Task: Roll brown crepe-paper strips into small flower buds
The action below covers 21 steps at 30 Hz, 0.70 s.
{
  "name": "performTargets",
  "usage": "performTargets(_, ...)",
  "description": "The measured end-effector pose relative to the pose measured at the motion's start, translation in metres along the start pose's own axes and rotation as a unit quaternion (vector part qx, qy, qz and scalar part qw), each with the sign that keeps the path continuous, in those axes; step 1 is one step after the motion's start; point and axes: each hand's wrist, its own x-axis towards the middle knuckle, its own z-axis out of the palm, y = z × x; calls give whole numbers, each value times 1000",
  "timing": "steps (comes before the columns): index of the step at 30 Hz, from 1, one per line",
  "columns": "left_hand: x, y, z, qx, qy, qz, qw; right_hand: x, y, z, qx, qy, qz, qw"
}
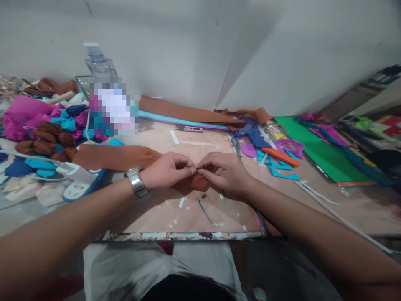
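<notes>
Over the middle of the worktable, my left hand (169,169) and my right hand (227,173) meet fingertip to fingertip. Both pinch the edge of a long brown strip (115,157), which looks like cloth or thin leather. Its far end lies out to the left, and a folded part hangs below my fingers. What exactly sits between the thumbs and forefingers is too small to make out. A metal-banded watch (137,182) is on my left wrist.
Bunched coloured pieces (46,136) and a white power strip (78,182) lie on the left, near a clear bottle (98,62). Another brown strip (188,110) rests along the wall. An orange cutter (280,156), blue scraps and a green sheet (319,146) are on the right.
</notes>
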Motion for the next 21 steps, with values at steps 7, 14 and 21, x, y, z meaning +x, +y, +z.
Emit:
performTargets(7,1,-4,0,7,20,-9,1000,0,0,1,-18,10,-16,1000)
performTargets(14,-3,-2,3,113,73,60,989,1,0,3,-34,34,-5,999)
performTargets(21,-6,0,8,313,123,129,933,1,0,4,-16,44,30,998)
